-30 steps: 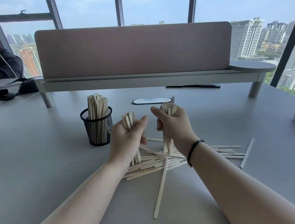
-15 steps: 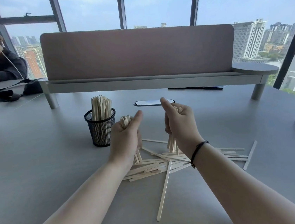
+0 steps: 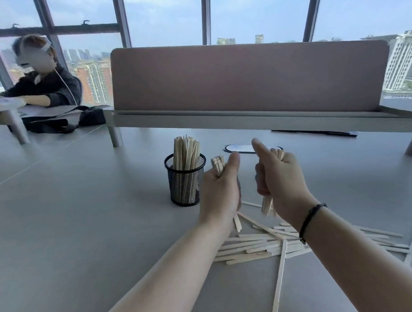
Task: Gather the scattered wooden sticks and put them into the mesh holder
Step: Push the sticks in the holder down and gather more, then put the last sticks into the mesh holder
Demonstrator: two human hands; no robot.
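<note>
A black mesh holder stands on the grey table, filled with several upright wooden sticks. Just to its right, my left hand is shut on an upright bundle of sticks, whose ends poke out above and below the fist. Beside it, my right hand grips a second upright bundle, thumb raised. Both fists hover above a loose pile of sticks lying flat on the table, and one long stick points toward me.
A pink desk divider on a grey raised shelf runs across the back. An oval cable port lies behind my hands. A person in dark clothing sits at the far left, with a black bag nearby.
The view has shifted, so the scene sits further right and the person at the left shows more. Both fists have drawn slightly closer and higher, still gripping their bundles.
</note>
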